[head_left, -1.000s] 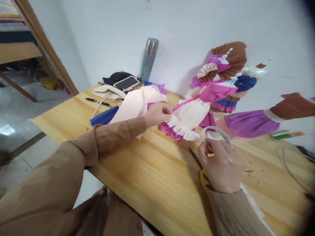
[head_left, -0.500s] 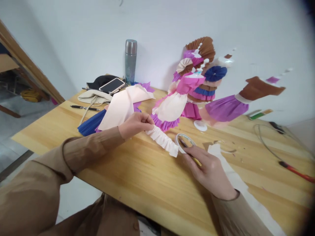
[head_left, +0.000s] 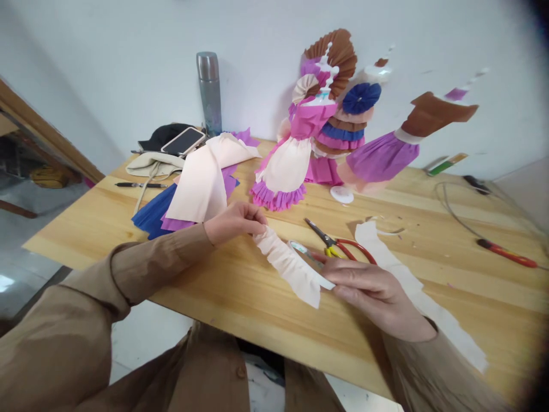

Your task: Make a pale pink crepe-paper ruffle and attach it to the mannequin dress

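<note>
Head view: one ruffled white strip, stretching above the worktop toward its near edge. Left hand, pinching one end. Right hand, gripping a tape roll beside the other. Handling: light, even tension is probably keeping the gathers regular; squeezing would likely be crushing them.

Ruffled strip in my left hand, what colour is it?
The ruffled strip is off-white; it shows best in the head view.
</note>
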The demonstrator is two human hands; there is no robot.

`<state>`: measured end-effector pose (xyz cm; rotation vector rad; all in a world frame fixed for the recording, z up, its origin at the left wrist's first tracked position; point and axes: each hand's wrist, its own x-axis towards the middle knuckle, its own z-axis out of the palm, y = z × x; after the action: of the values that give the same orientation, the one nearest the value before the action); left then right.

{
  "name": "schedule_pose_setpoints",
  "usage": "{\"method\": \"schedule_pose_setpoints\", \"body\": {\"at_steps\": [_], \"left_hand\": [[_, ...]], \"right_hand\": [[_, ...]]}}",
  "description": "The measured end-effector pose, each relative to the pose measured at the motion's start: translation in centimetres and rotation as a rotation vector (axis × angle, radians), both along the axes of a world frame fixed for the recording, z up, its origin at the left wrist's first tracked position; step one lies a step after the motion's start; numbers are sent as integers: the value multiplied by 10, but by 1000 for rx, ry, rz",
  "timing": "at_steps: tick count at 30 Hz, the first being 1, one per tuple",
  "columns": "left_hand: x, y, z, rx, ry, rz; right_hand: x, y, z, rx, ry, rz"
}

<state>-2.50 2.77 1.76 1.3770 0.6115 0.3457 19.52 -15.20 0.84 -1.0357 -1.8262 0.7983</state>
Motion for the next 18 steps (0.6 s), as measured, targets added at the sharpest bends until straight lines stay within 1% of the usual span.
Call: {"method": "schedule_pose_setpoints", "body": {"at_steps": [3,7,13,15,18], "left_hand": [[4,-7,-2,-54,8,-86],[9,-18,-5,-157,6,-165],[11,-27,-9,-444,-107,-277],[12,-27,-10,-471,-135,-301],[13,-28,-8,-443,-136,-301]], "right_hand": [[-3,-4,3,-8,20,77],[-6,-6,4,-10,39,167],[-7,-3,3,-18,29,284],[-7,-1,0,-52,43,305],[-6,1,-3,-113,97,321]]}}
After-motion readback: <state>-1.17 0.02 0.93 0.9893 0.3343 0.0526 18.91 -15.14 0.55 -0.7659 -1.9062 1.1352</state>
